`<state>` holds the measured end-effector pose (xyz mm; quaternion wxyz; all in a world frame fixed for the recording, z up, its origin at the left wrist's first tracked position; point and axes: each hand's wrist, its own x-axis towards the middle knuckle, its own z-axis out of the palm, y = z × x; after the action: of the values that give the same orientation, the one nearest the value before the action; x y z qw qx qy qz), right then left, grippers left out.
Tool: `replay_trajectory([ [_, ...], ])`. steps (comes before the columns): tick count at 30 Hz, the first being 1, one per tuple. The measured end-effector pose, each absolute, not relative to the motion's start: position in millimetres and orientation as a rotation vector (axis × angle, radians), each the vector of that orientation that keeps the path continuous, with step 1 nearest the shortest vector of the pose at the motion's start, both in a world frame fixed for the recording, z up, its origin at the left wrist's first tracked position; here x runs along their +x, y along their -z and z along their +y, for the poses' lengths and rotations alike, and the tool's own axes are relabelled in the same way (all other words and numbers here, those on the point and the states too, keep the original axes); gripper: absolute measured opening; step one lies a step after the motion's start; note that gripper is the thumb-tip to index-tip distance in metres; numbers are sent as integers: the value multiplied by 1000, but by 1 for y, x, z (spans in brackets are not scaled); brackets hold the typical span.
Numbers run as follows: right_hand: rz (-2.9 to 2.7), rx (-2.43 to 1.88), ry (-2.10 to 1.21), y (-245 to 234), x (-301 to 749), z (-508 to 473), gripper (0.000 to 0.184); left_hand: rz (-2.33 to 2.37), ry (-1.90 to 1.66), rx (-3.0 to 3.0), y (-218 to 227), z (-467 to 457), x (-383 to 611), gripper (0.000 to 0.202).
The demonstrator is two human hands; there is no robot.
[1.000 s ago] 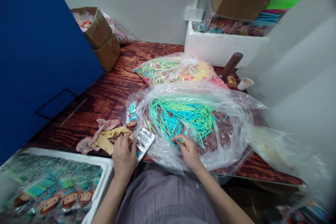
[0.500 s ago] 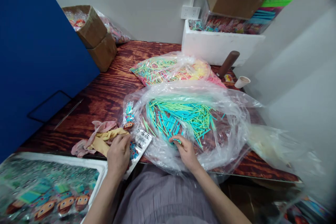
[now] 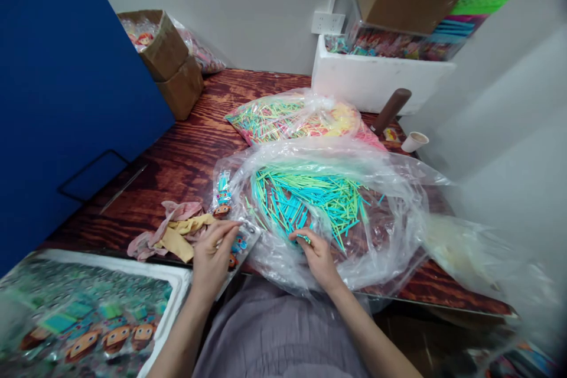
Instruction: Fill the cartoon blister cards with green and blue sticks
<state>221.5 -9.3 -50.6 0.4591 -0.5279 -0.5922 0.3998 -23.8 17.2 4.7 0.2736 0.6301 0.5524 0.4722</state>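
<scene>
1. Fingers of the right hand (image 3: 321, 257) stay clamped on a small stick bundle (image 3: 303, 238), lower centre of the frame.
2. The left hand (image 3: 211, 257), left of the printed packet (image 3: 240, 243) half a second ago, now covers its upper end, lower centre; fingertips nearly meet, grip unclear.
3. Wood-grain tabletop (image 3: 186, 153) spans mid-frame; blue panel (image 3: 66, 71), upper left; white foam box (image 3: 381, 80), upper right.

1 head-worn camera: faces forward and down, close above 2 hands (image 3: 212, 254) (image 3: 319, 258), table (image 3: 183, 156).
</scene>
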Motion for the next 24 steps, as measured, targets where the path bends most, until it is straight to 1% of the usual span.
replay_trajectory([
  [6,-1502,-1319,-977,45,220,-9,23,1319,-1160,1577,-6,12,3,20],
  [13,-1494,-1325,-994,35,220,-9,20,1314,-1118,1497,-3,10,-5,22],
  [20,-1536,-1346,-1005,24,230,-5,21,1333,-1110,1367,8,9,-14,21],
  [24,-1490,-1407,-879,13,258,18,17,1342,-1101,1274,13,7,-17,24],
])
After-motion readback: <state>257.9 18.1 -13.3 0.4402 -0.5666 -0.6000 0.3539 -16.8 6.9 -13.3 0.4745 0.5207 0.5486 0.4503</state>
